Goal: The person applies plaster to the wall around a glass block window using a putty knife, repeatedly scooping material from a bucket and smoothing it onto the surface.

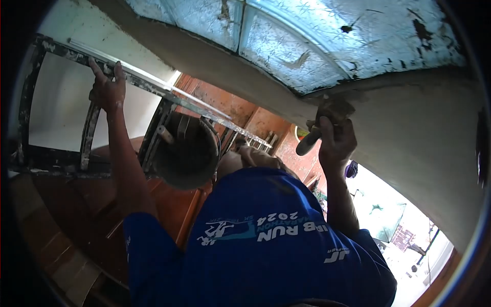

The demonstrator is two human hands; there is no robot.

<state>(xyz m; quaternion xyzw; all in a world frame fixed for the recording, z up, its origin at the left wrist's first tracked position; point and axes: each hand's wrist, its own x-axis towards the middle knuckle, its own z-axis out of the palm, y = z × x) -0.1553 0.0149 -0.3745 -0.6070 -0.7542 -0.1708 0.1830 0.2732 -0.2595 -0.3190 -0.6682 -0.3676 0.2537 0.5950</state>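
My left hand (109,93) grips the paint-spattered ladder (135,82), two fingers stretched across its rail. In my right hand (338,142) is a small trowel, its rounded handle (308,143) sticking out to the left of my fingers. Dark, wet-looking mortar (335,108) sits at the top of that hand, partly hiding the blade. It is close to the grey plastered wall band (399,110), just under the lower edge of the patterned glass window (291,56). A dark bucket (186,166) is beside the ladder, with a tool handle (164,134) leaning inside.
My blue shirt (255,256) fills the lower middle. Reddish-brown wooden furniture (163,212) lies below on the left. An orange-red floor (215,97) shows behind the ladder. At lower right a bright opening (378,204) shows blurred objects beyond.
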